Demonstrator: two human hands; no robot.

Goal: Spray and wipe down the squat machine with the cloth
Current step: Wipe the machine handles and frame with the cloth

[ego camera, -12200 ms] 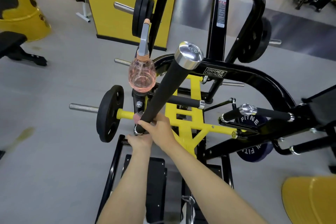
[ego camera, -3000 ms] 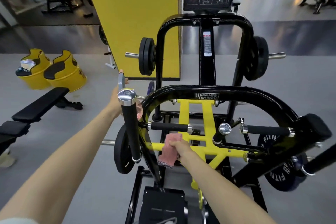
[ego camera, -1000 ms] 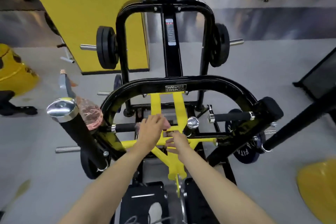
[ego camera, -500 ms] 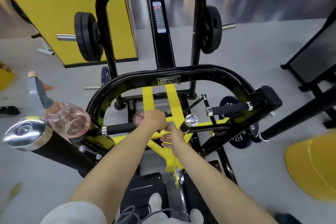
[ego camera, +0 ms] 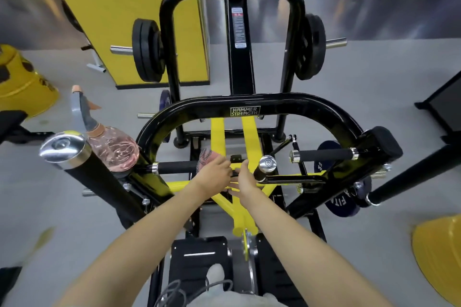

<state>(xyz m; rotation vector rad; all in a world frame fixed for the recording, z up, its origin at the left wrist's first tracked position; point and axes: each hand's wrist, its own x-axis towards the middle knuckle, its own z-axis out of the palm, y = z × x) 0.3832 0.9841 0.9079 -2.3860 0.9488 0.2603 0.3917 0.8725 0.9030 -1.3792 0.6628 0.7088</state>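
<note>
- While the left hand (ego camera: pixel 214 173) bunches the pink cloth (ego camera: pixel 205 157) against the inner end of the left grip bar (ego camera: pixel 177 167), the right hand (ego camera: pixel 245 180) lies loose-fingered on the yellow frame (ego camera: pixel 217 132), holding nothing.
- Suggest: wrap cloth round the grip, twist along its length, brace with the right.
- Spray bottle (ego camera: pixel 113 153) perched at the squat machine's (ego camera: pixel 244 103) left edge; pinkish liquid inside, level unclear.

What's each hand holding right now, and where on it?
Left hand grips the pink cloth around its bunched middle, one end sticking out. Right hand holds nothing.
</note>
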